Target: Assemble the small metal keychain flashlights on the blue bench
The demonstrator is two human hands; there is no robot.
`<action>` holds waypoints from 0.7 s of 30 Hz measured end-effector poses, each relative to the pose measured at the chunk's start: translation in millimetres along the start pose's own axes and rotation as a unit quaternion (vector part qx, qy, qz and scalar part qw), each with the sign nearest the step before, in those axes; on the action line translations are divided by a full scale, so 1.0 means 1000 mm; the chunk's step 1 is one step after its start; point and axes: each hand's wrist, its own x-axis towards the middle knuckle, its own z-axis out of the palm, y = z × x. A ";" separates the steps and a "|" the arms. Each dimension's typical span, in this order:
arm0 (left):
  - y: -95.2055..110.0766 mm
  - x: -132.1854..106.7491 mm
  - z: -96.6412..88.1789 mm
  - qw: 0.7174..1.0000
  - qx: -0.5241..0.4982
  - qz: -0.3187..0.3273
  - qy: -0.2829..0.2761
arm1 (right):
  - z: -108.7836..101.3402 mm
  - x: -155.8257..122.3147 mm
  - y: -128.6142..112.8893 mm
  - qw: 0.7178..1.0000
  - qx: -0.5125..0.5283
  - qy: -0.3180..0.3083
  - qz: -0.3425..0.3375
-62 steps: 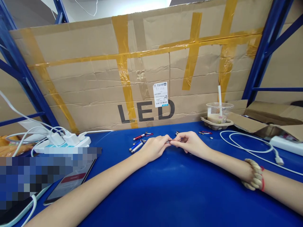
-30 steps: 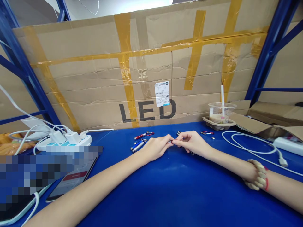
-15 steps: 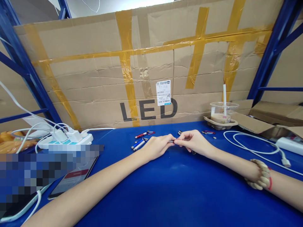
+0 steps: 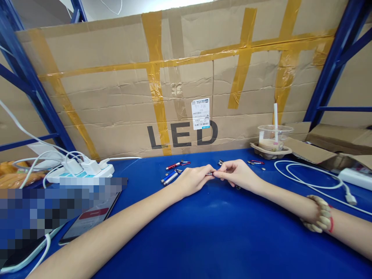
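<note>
My left hand and my right hand meet fingertip to fingertip above the blue table. Between them they pinch a small, thin metallic piece, mostly covered by the fingers; its exact kind does not show. Left of my left hand lie a red pen-shaped tube with a clip, a blue tube and a silver tube, like small keychain flashlights. Behind my right hand sits a small dark metal part, and another peeks out below its palm.
A red clip lies at the right, before a lidded cup with a straw. White cable coils nearby. Left are a power strip and a phone. A large cardboard sheet stands behind.
</note>
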 end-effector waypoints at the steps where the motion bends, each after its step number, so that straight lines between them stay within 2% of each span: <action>1: 0.000 0.000 0.000 1.000 0.000 -0.002 -0.002 | 0.000 0.000 0.000 1.000 -0.002 0.000 -0.001; 21: 0.002 0.000 -0.001 1.000 0.017 -0.007 -0.012 | 0.000 0.001 0.001 1.000 -0.006 -0.005 0.002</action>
